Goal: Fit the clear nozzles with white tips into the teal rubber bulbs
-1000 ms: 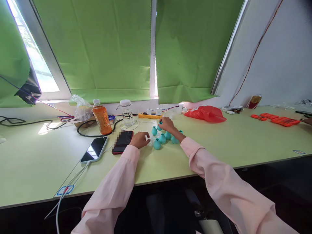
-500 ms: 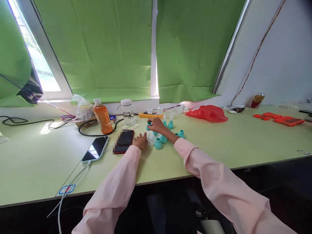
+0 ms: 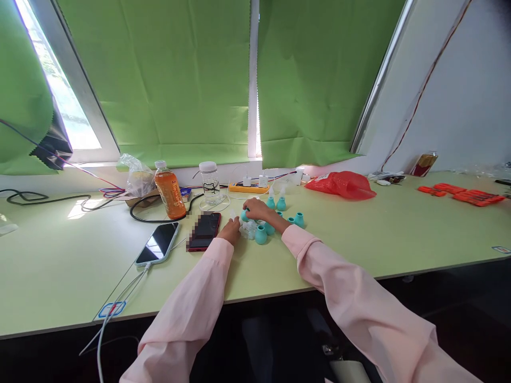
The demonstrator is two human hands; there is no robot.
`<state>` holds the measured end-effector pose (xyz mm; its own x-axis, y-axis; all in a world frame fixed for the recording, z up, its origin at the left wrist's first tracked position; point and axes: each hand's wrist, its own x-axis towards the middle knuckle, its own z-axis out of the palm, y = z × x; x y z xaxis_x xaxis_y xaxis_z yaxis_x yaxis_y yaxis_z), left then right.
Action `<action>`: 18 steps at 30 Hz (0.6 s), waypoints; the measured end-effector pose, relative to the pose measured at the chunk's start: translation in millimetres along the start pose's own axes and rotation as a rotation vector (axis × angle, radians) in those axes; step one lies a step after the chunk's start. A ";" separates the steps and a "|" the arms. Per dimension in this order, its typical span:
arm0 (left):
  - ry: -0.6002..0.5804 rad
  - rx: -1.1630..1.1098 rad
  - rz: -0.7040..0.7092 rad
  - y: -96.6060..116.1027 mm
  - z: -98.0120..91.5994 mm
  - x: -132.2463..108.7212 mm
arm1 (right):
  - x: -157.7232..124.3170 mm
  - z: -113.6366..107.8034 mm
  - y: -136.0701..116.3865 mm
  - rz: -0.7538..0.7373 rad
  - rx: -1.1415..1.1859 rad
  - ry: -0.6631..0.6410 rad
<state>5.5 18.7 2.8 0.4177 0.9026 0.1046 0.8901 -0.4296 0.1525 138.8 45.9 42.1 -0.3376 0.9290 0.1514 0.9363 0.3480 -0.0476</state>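
Squarely over a huddle of small rubber bulbs, a person's right hand (image 3: 258,208) curls down with its fingertips closed on a teal bulb (image 3: 244,215) that sits on the table (image 3: 379,239) at the hand's nine o'clock. The left hand (image 3: 231,230), at seven o'clock from the right, rests loosely bent against a clump of clear plastic pieces (image 3: 249,230); whether it grips any of them cannot be told. A second bulb (image 3: 261,234) stands just beside that clump at the right hand's six o'clock, a capped pair (image 3: 281,204) at two o'clock and a lone bulb (image 3: 298,219) at four o'clock, beside the pink sleeve. Farther out at nine o'clock lie a red phone (image 3: 204,230) and a pale blue phone (image 3: 157,243) on a white cable (image 3: 120,295). An orange drink bottle (image 3: 170,186), a glass jar (image 3: 210,183) and a yellow power strip (image 3: 247,188) line the far edge from ten to twelve o'clock, with a red bag (image 3: 339,185) at two o'clock. The likeliest mishap seems a brush of the right forearm, which lies across the crowded bulbs, tipping them or sending them rolling. A jolt could also scatter the light clear pieces.
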 end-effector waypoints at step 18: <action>0.021 0.029 -0.072 2.1 -1.8 -3.9 | -9.0 -27.9 57.0 0.429 0.057 0.468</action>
<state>5.4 14.2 4.5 0.3489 0.9300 0.1151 0.9226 -0.3625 0.1318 197.9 53.8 65.6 0.1567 0.8383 0.5222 0.9677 -0.0246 -0.2508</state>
